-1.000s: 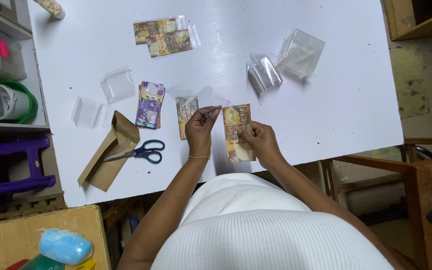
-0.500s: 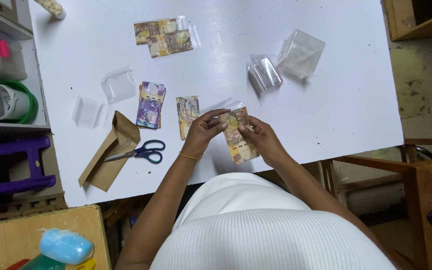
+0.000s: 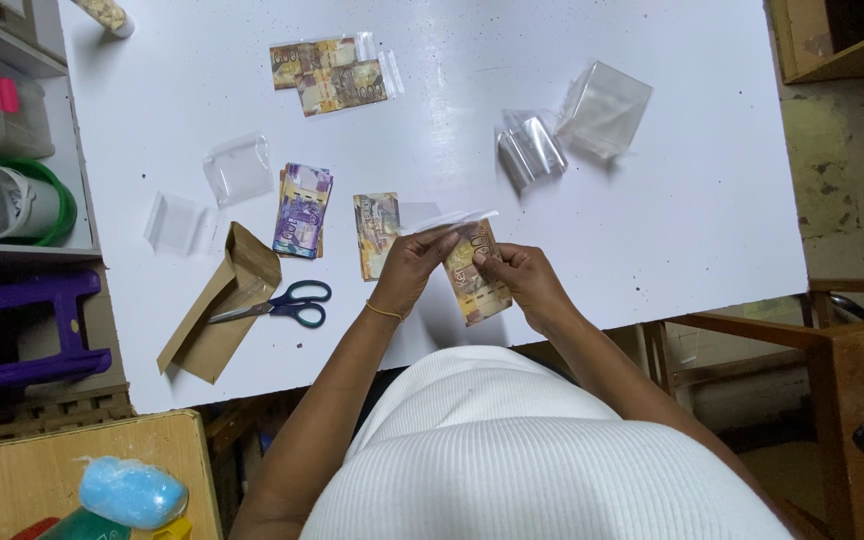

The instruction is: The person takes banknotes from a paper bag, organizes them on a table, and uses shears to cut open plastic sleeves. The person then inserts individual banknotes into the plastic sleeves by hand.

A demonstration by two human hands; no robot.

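Holding a brownish banknote [image 3: 474, 278] between them just above the near edge of the white worktop [image 3: 692, 230], both hands are closed in light pinches: the left hand [image 3: 414, 268] has its fingertips on the note's upper left part and on a thin clear plastic sleeve [image 3: 449, 220] that juts out over the top, while the right hand [image 3: 522, 280] pinches the note's right edge. Paper this thin looks very light and limp, likely to bend or crease under any squeeze, and the clear film seems slippery and floppy, so a hold by the edges or corners with fingertips seems the safest. Whether the note is already partly inside the sleeve cannot be told, since the film is nearly invisible against the white surface and the fingers cover the meeting point. Just to the left lies another banknote [image 3: 376, 233], then a purple stack of notes [image 3: 301, 211]; farther left are scissors [image 3: 282, 303] resting on a brown envelope [image 3: 220, 315] and small clear bags [image 3: 238, 168]. More bagged notes [image 3: 332, 72] lie at the far side, and crumpled clear pouches [image 3: 572, 125] to the right. Shelving at the left edge is cut off.
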